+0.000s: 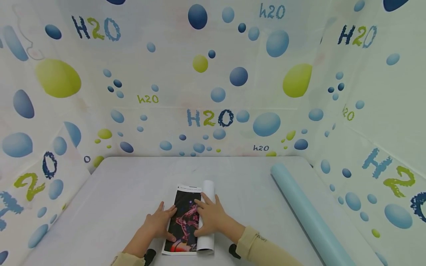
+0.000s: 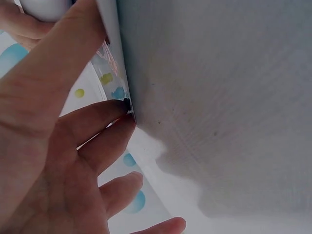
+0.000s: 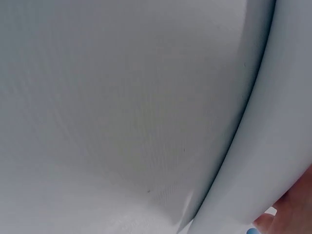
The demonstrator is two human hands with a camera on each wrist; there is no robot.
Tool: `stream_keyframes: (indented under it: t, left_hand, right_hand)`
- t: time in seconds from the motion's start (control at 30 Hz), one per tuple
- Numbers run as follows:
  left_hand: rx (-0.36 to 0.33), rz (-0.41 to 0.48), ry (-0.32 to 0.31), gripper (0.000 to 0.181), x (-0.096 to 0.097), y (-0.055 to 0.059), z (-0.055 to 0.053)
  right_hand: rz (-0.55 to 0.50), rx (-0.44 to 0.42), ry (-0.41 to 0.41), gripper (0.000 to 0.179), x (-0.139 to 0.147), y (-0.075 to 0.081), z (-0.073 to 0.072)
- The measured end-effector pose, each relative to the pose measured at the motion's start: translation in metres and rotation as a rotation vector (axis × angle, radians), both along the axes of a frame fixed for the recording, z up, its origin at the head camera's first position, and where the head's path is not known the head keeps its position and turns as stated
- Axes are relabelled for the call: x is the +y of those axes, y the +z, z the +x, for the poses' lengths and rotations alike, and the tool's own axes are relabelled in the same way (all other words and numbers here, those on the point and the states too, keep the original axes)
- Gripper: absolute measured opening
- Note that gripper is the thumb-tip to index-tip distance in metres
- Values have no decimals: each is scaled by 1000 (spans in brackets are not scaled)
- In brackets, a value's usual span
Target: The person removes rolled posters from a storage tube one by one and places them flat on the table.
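A poster (image 1: 181, 221) with a dark picture and white margins lies on the table, its right side wound into a white roll (image 1: 206, 244). My left hand (image 1: 158, 223) is at the poster's left edge, thumb and fingertips touching it. In the left wrist view the fingers (image 2: 105, 151) are spread, with fingertips right at the paper's edge. My right hand (image 1: 211, 216) rests across the roll, fingers spread and fingertips over the picture. The right wrist view shows the roll's pale side (image 3: 263, 131), with part of the right hand (image 3: 292, 209) at the lower right.
A long light-blue roll (image 1: 309, 210) lies slantwise along the right side of the white table (image 1: 110, 207). Sheets printed with coloured dots and H2O lettering (image 1: 209, 118) hang behind and at both sides. Black wrist-worn pieces (image 1: 234, 251) sit near both sleeves.
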State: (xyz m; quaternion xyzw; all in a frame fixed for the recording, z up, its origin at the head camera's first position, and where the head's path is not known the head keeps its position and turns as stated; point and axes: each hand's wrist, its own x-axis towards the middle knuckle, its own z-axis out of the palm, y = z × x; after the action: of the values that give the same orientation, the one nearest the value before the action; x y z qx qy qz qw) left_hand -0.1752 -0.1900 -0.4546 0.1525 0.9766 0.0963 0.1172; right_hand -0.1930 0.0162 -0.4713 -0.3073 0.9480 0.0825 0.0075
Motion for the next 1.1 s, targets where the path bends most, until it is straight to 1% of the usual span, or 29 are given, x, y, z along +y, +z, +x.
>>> stream_keyframes:
  t: [0.2, 0.3, 0.47, 0.57, 0.9, 1.1]
  left_hand:
    - [-6, -3, 5, 95, 0, 1, -1]
    - [-8, -9, 9, 95, 0, 1, -2]
    - [-9, -22, 11, 95, 0, 1, -3]
    - [-6, -27, 8, 95, 0, 0, -4]
    - [-8, -35, 12, 95, -1, -1, -6]
    - [-17, -36, 11, 95, -1, -2, -7]
  right_hand:
    - [85, -4, -1, 84, -1, 2, 0]
    - [116, -6, -21, 85, -2, 5, 1]
    - [126, 4, -60, 79, -2, 12, 6]
    - [129, 15, -74, 78, 0, 13, 7]
    - [158, 68, -91, 86, 11, 7, 8]
    - [193, 62, -121, 91, 18, 5, 7]
